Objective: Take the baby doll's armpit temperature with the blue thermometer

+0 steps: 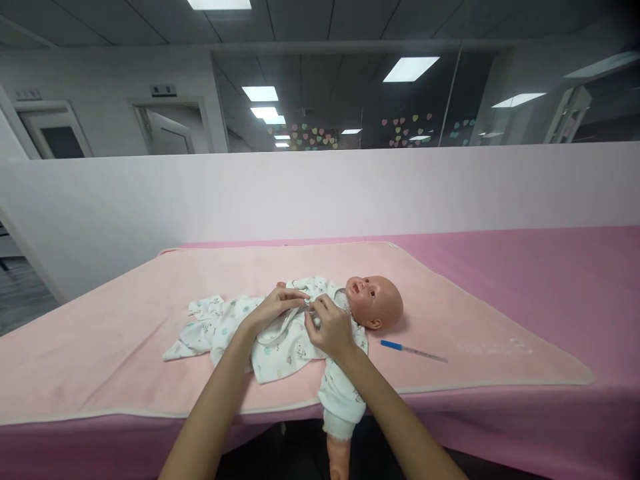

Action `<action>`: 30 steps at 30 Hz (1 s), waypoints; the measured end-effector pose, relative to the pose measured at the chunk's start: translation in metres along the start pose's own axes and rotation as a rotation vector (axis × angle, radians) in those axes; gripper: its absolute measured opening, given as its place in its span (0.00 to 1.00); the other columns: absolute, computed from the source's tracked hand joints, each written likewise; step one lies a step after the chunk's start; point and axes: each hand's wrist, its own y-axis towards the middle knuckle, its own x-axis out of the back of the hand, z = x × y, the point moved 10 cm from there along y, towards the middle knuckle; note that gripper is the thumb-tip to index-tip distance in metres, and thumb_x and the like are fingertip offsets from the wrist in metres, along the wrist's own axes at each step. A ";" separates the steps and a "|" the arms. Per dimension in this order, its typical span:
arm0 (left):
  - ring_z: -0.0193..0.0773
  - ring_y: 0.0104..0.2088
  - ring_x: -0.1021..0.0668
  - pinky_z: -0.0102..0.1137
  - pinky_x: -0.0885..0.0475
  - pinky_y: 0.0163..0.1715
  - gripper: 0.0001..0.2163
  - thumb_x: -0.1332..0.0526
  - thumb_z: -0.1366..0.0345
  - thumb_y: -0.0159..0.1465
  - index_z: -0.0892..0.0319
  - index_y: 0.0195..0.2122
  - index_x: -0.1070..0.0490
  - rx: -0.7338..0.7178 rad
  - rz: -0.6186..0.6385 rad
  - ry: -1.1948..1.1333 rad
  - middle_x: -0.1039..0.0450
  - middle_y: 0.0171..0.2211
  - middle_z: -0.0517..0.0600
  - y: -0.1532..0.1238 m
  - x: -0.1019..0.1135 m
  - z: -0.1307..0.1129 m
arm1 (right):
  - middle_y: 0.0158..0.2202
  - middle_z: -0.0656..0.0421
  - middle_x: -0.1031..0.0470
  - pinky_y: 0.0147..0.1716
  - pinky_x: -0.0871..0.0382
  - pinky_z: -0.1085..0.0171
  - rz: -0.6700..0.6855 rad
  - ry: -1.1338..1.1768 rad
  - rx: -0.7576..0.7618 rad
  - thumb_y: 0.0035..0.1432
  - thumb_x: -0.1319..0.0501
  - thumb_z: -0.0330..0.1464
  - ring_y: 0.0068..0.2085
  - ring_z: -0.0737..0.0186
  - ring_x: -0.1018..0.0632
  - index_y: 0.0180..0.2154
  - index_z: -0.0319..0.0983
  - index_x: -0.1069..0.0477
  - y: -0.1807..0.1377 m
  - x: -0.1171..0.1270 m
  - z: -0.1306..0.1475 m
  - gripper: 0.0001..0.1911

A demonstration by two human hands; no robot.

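Doll (pixel 379 303) with smooth, round head lies on a flat peach blanket (pixel 120 340). Left hand (pixel 277 310) and right hand (pixel 333 328) bend fingers over its printed cloth shirt (pixel 285 358); whether they pinch it, I cannot tell.

Doll (pixel 300 347) on blanket (pixel 125 347), stick (pixel 414 351) before its head (pixel 383 303)

Plain white low wall (pixel 320 193) below wide dark glass window (pixel 345 93); bright rectangular light (pixel 220 4) in grey panelled ceiling (pixel 150 23); grey floor (pixel 20 293) left.
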 end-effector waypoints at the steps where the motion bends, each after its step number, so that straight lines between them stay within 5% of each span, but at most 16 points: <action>1: 0.30 0.28 0.31 0.25 0.38 0.27 0.17 0.36 0.59 0.53 0.63 0.41 0.27 -0.008 -0.005 0.000 0.31 0.25 0.48 0.000 0.000 0.000 | 0.28 0.59 0.31 0.23 0.44 0.70 0.000 0.008 0.017 0.55 0.47 0.30 0.26 0.69 0.31 0.29 0.37 0.34 0.000 0.000 0.002 0.06; 7: 0.36 0.38 0.29 0.30 0.34 0.40 0.13 0.36 0.60 0.53 0.62 0.36 0.26 -0.104 0.045 -0.001 0.28 0.35 0.52 -0.001 -0.008 -0.012 | 0.28 0.58 0.29 0.25 0.41 0.71 -0.058 0.063 0.135 0.60 0.50 0.29 0.28 0.69 0.29 0.32 0.37 0.33 -0.002 0.001 0.011 0.09; 17: 0.38 0.41 0.28 0.32 0.36 0.46 0.13 0.40 0.59 0.57 0.60 0.39 0.25 -0.104 0.111 0.107 0.26 0.36 0.51 -0.003 -0.012 -0.011 | 0.28 0.58 0.27 0.28 0.36 0.70 -0.061 0.056 0.056 0.63 0.52 0.31 0.30 0.68 0.26 0.36 0.39 0.30 -0.003 -0.004 -0.002 0.13; 30: 0.34 0.34 0.29 0.29 0.34 0.36 0.14 0.37 0.58 0.53 0.61 0.38 0.26 -0.104 0.076 0.201 0.27 0.32 0.51 -0.003 -0.015 -0.013 | 0.27 0.59 0.28 0.27 0.38 0.70 -0.081 0.138 0.008 0.58 0.49 0.28 0.28 0.68 0.28 0.33 0.38 0.31 -0.003 0.001 -0.005 0.09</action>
